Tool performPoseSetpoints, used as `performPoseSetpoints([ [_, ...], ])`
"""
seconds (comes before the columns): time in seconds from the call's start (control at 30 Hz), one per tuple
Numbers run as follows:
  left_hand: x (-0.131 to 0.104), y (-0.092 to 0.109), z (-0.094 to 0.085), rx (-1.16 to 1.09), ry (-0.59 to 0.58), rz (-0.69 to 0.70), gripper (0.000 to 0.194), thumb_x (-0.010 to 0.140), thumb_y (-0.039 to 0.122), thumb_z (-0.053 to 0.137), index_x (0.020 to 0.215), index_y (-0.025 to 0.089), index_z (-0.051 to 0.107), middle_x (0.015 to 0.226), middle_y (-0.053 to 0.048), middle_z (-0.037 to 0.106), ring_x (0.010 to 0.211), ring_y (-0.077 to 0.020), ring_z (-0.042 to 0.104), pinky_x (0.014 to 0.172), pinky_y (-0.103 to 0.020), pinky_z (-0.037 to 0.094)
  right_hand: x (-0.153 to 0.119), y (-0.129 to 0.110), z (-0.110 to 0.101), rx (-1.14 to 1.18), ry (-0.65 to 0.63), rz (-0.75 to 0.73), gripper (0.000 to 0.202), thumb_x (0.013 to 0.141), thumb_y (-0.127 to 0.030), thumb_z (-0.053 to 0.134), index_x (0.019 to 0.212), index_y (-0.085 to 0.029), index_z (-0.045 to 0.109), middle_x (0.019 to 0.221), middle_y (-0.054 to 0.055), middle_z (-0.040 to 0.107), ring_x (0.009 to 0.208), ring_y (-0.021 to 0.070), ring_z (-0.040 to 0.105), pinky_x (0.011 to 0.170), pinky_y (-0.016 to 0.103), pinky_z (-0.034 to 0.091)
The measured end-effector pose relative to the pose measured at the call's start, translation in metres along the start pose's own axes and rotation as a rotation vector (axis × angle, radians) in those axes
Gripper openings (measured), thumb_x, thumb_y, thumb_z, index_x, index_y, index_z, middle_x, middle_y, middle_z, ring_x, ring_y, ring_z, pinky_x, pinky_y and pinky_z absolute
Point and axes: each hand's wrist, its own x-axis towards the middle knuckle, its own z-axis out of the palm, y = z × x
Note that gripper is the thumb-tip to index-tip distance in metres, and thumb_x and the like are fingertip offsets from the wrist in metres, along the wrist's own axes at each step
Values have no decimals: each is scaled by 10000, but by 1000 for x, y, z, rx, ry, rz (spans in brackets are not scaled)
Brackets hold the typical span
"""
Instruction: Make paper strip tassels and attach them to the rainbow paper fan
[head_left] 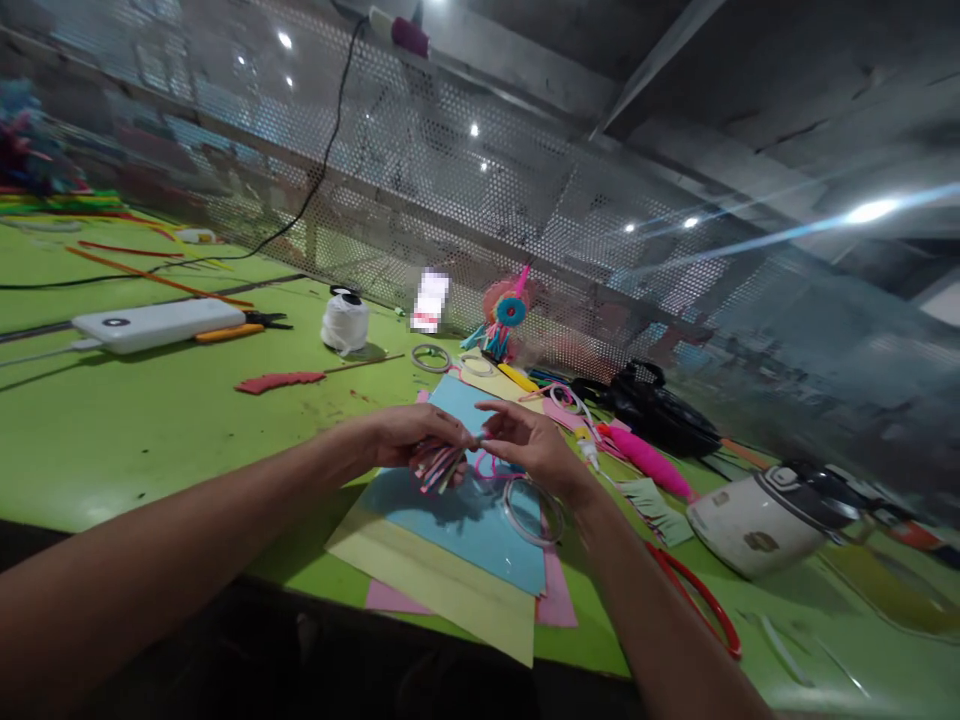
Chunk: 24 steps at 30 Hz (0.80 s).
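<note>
A tassel of thin multicoloured strips (439, 466) is gripped by my left hand (424, 430), its loose ends fanning downward. My right hand (529, 440) comes in from the other side, with thumb and fingertips curled at the tassel's bound tip. Just below those fingertips dangles a thin pink cord (487, 466); whether it is tied to the tassel I cannot make out. Under both hands lie a light blue sheet (465, 530), a pale yellow sheet (435, 570) and pink paper (556, 590). A pale ring (532, 512) rests on the blue sheet below my right hand.
On the green table (187, 430) stand a white thread spool (345, 325), a phone (430, 300) and a colourful tasselled ornament (510, 312). A white power bank (161, 325) and orange-handled pliers (232, 330) lie left. Rightward are red-handled scissors (697, 600) and a grey-white container (757, 520).
</note>
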Motion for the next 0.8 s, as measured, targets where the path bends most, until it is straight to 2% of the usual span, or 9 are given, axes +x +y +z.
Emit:
performPoseSetpoints([
  [0.07,-2,3,-7,97,49,-6,294,625,316,708,814,113,611,631,-76,673,530,-176,621,450,-244,448,-1,4,-6,-66,63,36,467,706,-258,676,1155,-187,568,870,41,627,752,133,576,641,262,457],
  [0.17,-8,10,-19,326,120,-16,301,668,377,677,824,127,618,611,-66,668,445,-153,577,388,-228,406,-8,10,-21,-279,265,91,315,725,-253,637,1017,-134,634,895,77,649,784,158,588,699,297,465],
  [0.23,-12,15,-25,431,117,-38,310,694,424,650,812,140,617,620,-57,666,438,-143,567,372,-214,378,-19,12,-32,-427,318,129,222,748,-251,610,923,-122,659,854,78,658,767,163,588,709,302,457],
  [0.37,-16,25,-31,663,115,-63,336,681,474,653,765,152,599,646,-33,655,431,-112,540,367,-196,351,-45,12,-38,-757,111,151,163,796,-244,558,787,-135,679,749,57,640,688,156,555,639,275,412],
  [0.5,-9,36,-31,857,124,-69,332,669,466,664,776,157,608,614,-22,630,443,-100,512,380,-190,346,-50,18,-25,-982,6,81,229,794,-311,596,934,-146,669,846,80,630,794,186,537,706,291,389],
  [0.57,-3,42,-34,933,133,-89,328,658,454,670,806,164,627,599,-19,624,464,-105,519,397,-190,350,-42,24,-20,-991,16,94,250,772,-328,627,938,-144,662,884,90,617,841,200,525,732,300,381],
  [0.63,6,47,-41,995,170,-109,327,640,443,676,822,174,641,582,-15,624,471,-110,522,419,-194,358,-33,29,-17,-964,7,119,154,745,-278,652,814,-141,668,822,73,596,816,193,519,706,287,379],
  [0.7,17,51,-52,1043,220,-80,308,624,429,671,791,172,648,560,-10,620,466,-107,512,440,-198,360,-29,29,-17,-941,-10,109,62,714,-189,664,682,-140,644,771,55,571,794,182,514,691,275,379],
  [0.8,40,55,-72,1099,301,2,261,607,386,656,738,160,652,549,-7,617,478,-101,497,472,-201,354,-39,18,-20,-910,-40,44,63,711,-121,646,661,-148,618,816,48,586,826,170,521,735,275,394],
])
